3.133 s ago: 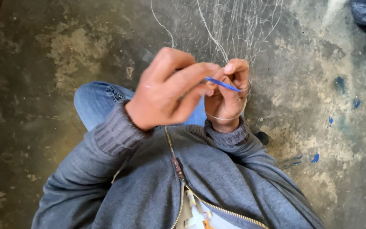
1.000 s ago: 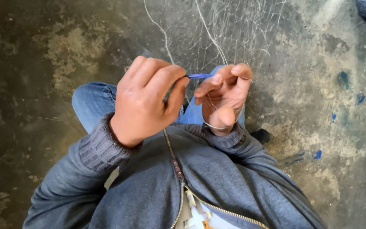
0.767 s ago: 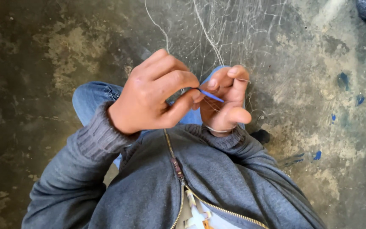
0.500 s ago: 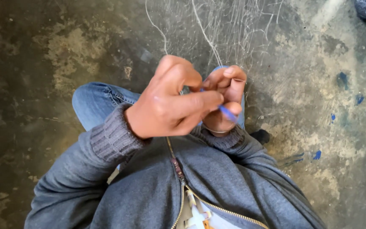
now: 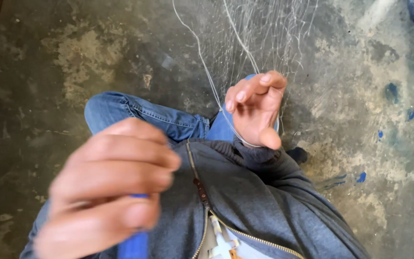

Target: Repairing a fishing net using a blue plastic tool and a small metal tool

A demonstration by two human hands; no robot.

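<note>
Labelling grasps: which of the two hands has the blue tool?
The left hand, blurred and close to the camera, closed round the blue tool. The right hand holds only thin white net line.

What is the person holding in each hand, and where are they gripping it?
The left hand grips a blue tool by its upper end, between fingers and thumb. The right hand holds thin white net threads looped around its fingers.
</note>
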